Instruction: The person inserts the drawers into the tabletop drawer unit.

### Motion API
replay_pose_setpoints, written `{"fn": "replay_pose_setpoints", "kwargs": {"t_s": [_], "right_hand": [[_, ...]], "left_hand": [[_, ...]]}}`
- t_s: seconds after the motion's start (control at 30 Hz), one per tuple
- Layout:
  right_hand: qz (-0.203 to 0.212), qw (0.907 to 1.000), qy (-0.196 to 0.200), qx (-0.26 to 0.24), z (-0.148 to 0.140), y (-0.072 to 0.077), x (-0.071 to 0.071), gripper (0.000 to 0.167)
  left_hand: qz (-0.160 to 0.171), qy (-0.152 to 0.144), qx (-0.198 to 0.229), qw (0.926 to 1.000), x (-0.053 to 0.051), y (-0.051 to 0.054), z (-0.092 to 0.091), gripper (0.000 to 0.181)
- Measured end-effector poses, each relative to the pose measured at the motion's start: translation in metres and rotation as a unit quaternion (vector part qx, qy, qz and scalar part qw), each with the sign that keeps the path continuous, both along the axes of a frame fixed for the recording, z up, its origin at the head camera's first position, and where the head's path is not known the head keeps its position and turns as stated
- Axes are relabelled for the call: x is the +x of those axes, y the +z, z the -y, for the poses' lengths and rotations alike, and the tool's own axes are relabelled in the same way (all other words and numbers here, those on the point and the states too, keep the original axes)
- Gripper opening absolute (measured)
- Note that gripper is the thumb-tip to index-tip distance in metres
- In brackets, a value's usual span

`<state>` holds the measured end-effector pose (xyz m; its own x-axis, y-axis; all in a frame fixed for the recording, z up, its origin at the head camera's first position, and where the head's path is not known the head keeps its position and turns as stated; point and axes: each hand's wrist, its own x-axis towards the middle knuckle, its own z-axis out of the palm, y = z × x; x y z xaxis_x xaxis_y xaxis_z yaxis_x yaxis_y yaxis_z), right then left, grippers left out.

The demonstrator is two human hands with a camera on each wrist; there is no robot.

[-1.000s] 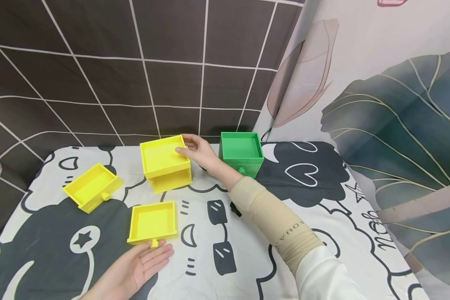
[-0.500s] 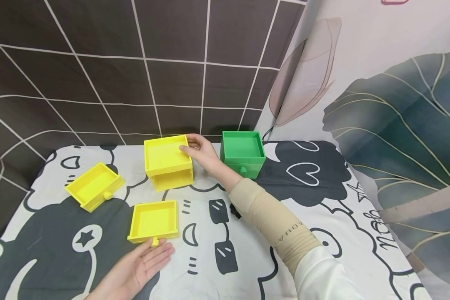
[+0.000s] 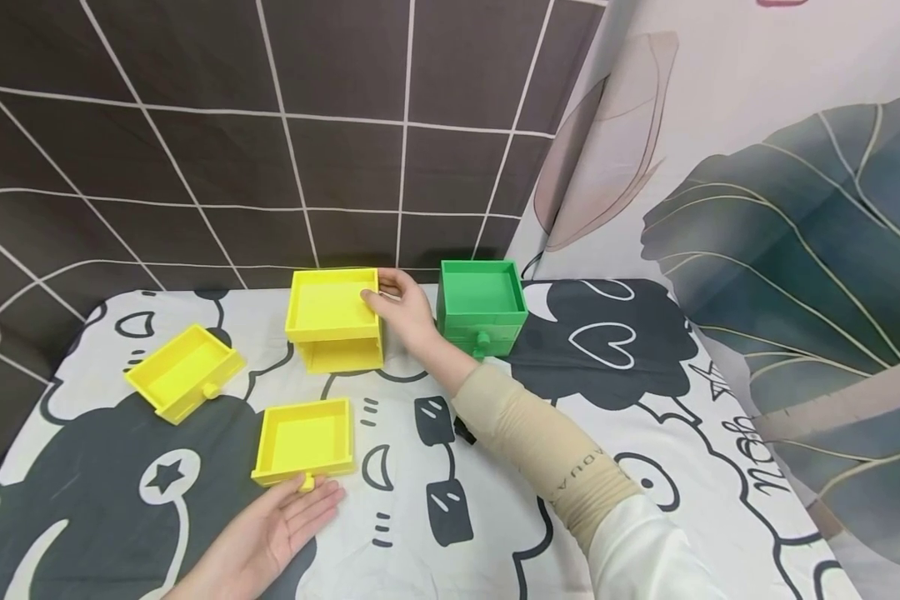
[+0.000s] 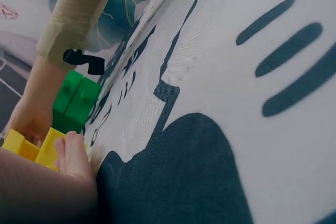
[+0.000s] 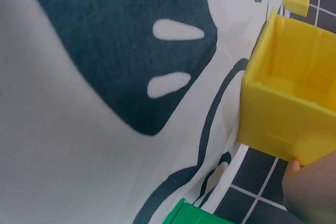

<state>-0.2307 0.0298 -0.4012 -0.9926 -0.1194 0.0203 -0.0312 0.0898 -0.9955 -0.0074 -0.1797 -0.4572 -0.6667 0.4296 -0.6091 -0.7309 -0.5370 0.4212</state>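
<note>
A yellow drawer cabinet (image 3: 334, 302) with an open front stands at the back of the cloth, shallow tray top upward. At its right side my right hand (image 3: 407, 317) grips it, thumb over the top rim and fingers toward the back, partly hidden. The right wrist view shows the hollow inside of the cabinet (image 5: 283, 121). My left hand (image 3: 273, 533) lies palm up with fingers extended, at the knob of a yellow drawer (image 3: 305, 437); whether it touches the knob I cannot tell. Another yellow drawer (image 3: 185, 372) rests angled farther left, knob toward me.
A green drawer cabinet (image 3: 482, 292) with knobs stands right of my right hand. Beneath everything spreads a cartoon-patterned cloth (image 3: 390, 550). A dark grid-patterned curtain (image 3: 345, 167) rises close behind the cabinets. Some small black item (image 3: 464, 431) shows beside the right forearm.
The yellow cabinet has turned so that its front faces me more squarely, shifting slightly right with my right hand. My left hand and both loose drawers keep their places.
</note>
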Motion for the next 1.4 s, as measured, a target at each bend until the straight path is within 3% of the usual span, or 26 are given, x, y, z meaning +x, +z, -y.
{"fn": "replay_pose_setpoints", "kwargs": {"t_s": [0.17,0.4,0.57,1.07,1.4], "right_hand": [[0.006,0.9999,0.0,-0.016,0.002,-0.003,0.001,0.05],[0.008,0.9995,-0.017,-0.024,0.004,-0.005,0.003,0.05],[0.018,0.9985,-0.036,-0.038,0.006,-0.004,0.004,0.05],[0.039,0.9943,-0.062,-0.077,0.014,-0.01,0.006,0.051],[0.034,0.9942,-0.058,-0.084,0.014,-0.012,0.007,0.05]], "left_hand": [[-0.015,-0.005,-0.002,0.9999,-0.004,0.002,-0.004,0.021],[-0.025,-0.006,-0.074,0.9969,-0.013,0.007,-0.015,0.026],[-0.039,-0.014,-0.101,0.9941,-0.023,0.011,-0.021,0.032],[-0.068,-0.019,-0.104,0.9921,-0.057,0.034,-0.037,0.026],[-0.09,-0.024,-0.116,0.9889,-0.069,0.045,-0.043,0.026]]}}
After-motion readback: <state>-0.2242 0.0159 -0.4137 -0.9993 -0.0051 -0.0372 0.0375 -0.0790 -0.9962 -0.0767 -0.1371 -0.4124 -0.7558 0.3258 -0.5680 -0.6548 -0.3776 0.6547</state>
